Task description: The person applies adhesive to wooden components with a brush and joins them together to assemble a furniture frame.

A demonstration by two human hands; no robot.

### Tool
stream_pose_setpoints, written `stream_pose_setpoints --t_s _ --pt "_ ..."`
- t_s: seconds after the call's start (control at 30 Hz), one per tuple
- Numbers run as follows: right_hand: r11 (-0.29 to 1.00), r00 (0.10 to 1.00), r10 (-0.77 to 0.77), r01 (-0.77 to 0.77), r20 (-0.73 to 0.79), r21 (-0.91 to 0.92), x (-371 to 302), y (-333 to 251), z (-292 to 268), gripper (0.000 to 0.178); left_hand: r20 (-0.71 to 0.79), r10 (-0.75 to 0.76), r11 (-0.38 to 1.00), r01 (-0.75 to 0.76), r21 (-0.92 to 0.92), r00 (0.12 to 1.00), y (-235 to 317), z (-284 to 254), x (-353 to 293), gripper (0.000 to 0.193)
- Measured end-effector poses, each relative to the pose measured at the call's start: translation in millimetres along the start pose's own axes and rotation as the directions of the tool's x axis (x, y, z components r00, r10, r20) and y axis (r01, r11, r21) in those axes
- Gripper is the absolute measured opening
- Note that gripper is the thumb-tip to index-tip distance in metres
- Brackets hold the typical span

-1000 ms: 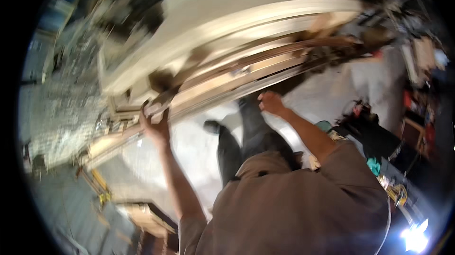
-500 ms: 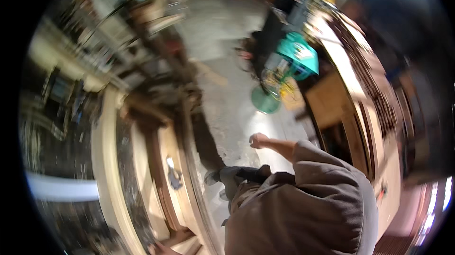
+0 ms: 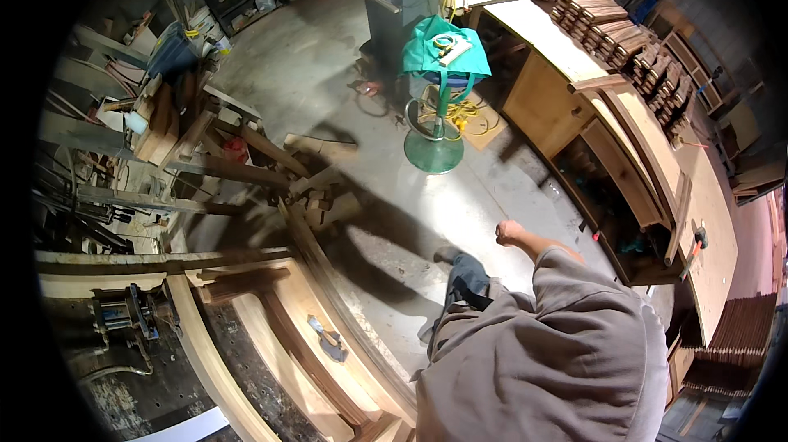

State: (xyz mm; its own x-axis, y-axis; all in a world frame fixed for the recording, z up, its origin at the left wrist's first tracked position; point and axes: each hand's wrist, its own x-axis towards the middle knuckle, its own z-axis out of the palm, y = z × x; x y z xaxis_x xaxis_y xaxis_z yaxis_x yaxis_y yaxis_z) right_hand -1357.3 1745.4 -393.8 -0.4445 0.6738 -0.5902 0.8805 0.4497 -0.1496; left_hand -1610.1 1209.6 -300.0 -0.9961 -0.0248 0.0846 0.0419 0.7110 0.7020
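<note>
My right hand [image 3: 509, 233] hangs over the concrete floor in front of my body, fingers curled in and nothing seen in them. It touches nothing; a low wooden cabinet [image 3: 542, 105] stands to its right. My left hand is out of view. On my left, a long wooden frame [image 3: 295, 360] lies across a dark worktable [image 3: 123, 393]. A small grey tool with a shiny end [image 3: 328, 339] rests on the frame's pale board. A hammer [image 3: 698, 245] lies on the right-hand bench, near its edge.
Ahead stands a green round-based stool [image 3: 433, 151] with a green bag [image 3: 443, 48] on top and a yellow cord [image 3: 468, 118] beside it. Stacks of wooden slats [image 3: 607, 23] cover the bench [image 3: 542, 27]. Scrap timber [image 3: 172, 130] juts out at far left.
The view has swung and sharpened; the stool and bag now appear farther left. My right hand stays curled. Fingers at the lower left edge have gone from view.
</note>
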Motion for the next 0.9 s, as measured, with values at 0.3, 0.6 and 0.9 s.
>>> stream_pose_setpoints --t_s 0.3,0.6,0.9 --pt "0.942 0.71 -0.188 0.327 -0.678 0.08 223.0 -40.2 -241.3 0.01 0.334 -0.343 0.939 0.318 0.13 0.878 32.3 139.5 -31.9 0.042" --pt "0.748 0.642 -0.629 0.346 -0.439 -0.566 468.6 -86.8 -407.9 0.045 0.159 -0.817 0.576 0.776 0.257 0.554 24.6 124.0 -235.4 0.032" --pt "0.229 0.612 -0.783 0.119 -0.11 -0.966 519.0 -60.7 -477.9 0.028 -0.142 -0.917 0.346 0.92 0.183 0.373 128.1 123.8 -229.9 0.036"
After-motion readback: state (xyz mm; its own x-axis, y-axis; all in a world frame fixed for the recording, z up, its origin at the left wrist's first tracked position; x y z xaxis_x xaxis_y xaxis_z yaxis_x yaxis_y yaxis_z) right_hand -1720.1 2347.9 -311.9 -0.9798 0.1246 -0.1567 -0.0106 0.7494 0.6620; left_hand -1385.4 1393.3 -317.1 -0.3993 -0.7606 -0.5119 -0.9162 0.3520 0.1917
